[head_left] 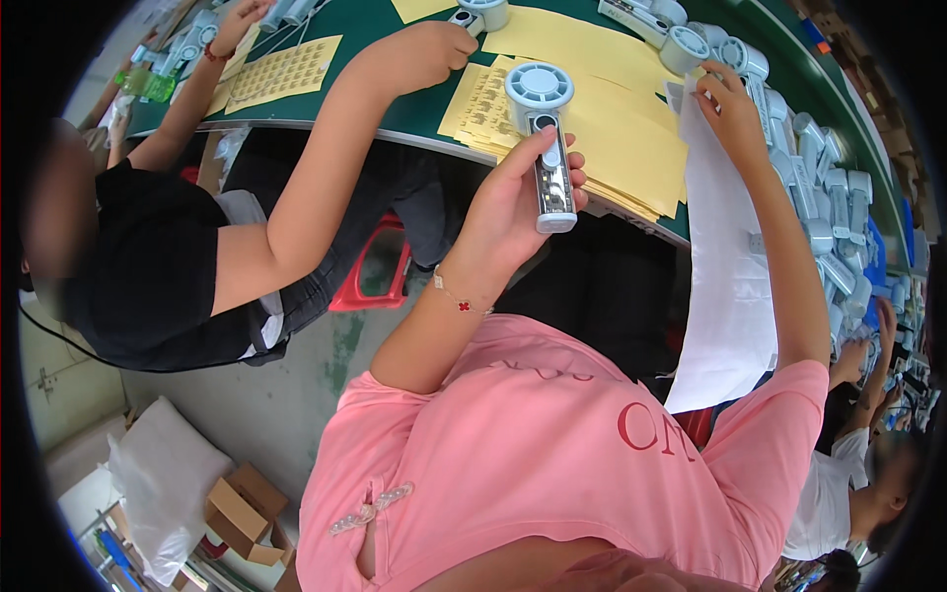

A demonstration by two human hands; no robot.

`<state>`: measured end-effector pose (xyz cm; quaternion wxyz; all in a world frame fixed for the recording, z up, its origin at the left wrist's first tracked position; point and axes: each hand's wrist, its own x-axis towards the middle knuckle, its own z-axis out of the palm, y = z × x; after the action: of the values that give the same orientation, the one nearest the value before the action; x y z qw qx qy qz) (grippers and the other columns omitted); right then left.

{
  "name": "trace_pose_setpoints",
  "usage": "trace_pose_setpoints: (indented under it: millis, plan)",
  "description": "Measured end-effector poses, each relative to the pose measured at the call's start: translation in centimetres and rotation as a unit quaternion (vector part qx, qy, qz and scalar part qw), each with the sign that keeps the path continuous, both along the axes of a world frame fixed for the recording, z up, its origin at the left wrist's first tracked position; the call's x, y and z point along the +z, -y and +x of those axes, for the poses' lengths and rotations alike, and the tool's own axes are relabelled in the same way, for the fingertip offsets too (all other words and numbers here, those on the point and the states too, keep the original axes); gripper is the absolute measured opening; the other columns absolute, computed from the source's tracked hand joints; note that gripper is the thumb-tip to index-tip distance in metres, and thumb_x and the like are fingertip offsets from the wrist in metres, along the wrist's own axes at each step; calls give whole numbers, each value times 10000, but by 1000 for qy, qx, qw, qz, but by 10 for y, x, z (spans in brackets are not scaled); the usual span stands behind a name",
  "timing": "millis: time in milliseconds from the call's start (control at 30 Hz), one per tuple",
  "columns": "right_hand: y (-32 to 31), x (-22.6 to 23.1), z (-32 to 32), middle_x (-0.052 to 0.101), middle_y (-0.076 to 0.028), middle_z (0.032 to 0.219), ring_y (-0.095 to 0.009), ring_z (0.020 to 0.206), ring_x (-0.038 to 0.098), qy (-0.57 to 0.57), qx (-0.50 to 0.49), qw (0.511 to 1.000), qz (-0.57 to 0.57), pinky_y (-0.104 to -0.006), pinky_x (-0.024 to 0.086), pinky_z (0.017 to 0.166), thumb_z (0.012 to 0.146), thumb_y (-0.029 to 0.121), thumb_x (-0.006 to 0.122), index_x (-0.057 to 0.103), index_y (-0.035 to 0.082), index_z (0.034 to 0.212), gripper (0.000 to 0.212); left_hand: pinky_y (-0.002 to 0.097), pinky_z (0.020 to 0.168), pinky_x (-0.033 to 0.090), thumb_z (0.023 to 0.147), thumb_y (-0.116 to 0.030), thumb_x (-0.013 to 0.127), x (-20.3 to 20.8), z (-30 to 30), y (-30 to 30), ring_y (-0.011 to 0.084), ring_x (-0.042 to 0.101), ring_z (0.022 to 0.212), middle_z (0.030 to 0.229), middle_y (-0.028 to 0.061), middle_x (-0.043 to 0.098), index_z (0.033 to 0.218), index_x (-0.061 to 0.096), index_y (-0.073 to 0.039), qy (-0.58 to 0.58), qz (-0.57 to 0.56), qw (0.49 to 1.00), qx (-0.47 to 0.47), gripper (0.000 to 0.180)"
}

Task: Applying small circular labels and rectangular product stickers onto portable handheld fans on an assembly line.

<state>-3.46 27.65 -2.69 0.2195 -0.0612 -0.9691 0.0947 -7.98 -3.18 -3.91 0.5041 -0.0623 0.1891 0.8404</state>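
Observation:
A pale blue handheld fan (540, 87) with a round grille and a clear, dark-filled handle stands out over the table edge. My left hand (523, 183) wraps round its handle, the thumb lying by the button. Over at the right, my right hand (728, 107) is closed with bent fingers at the top of a white sheet (728, 296) that hangs down over the table edge. Whatever lies between those fingertips is too small to make out. Just beyond them sits another pale blue fan (683, 49).
Yellow sticker sheets (631, 148) lie stacked under the fan on the green table (409, 111). Many pale fans (838, 212) pile up along the right. At the left a co-worker in black reaches a hand (434, 54) toward another fan. A red stool (380, 266) stands below.

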Motion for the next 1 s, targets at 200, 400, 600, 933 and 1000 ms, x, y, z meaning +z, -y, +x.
trace_pose_setpoints:
  millis: [200, 400, 600, 933, 1000]
  plan:
    - [5, 10, -4, 609, -70, 838, -241, 724, 596, -22, -73, 990, -118, -299, 476, 624, 774, 87, 620, 572, 29, 883, 132, 274, 636, 456, 886, -228, 538, 1, -3, 0, 159, 514, 739, 866, 91, 522, 1088, 473, 30, -14, 6, 1000, 14, 334]
    - [-18, -8, -1, 595, -141, 826, -326, 832, 577, -113, -13, 993, 16, -387, 455, 714, 732, 60, 563, 565, 31, 770, 48, 271, 613, 450, 906, -238, 502, -3, -1, -11, 153, 515, 719, 855, 87, 524, 1116, 457, 34, -6, 19, 999, -29, 346]
    - [85, 53, 14, 593, -22, 708, -67, 540, 522, -201, 42, 907, -368, -198, 412, 471, 778, 80, 665, 561, 27, 833, 130, 255, 528, 415, 942, -350, 422, 1, -5, 10, 136, 496, 667, 880, 75, 497, 1216, 412, -13, -200, 25, 979, -13, 434]
    - [186, 50, 153, 627, -125, 917, -65, 538, 515, -220, 8, 756, -616, -171, 384, 441, 744, -44, 641, 604, -4, 820, 93, 254, 697, 479, 923, -381, 433, 23, -9, -1, 131, 568, 773, 902, 85, 582, 1228, 433, 75, -316, -127, 940, 32, 548]
    - [190, 41, 167, 609, -131, 929, -60, 579, 511, -255, 12, 754, -605, -161, 380, 451, 748, -46, 638, 613, -7, 833, 97, 344, 773, 499, 926, -319, 442, 17, -13, -12, 201, 589, 855, 976, 126, 586, 1217, 431, 56, -179, 60, 977, -99, 475]
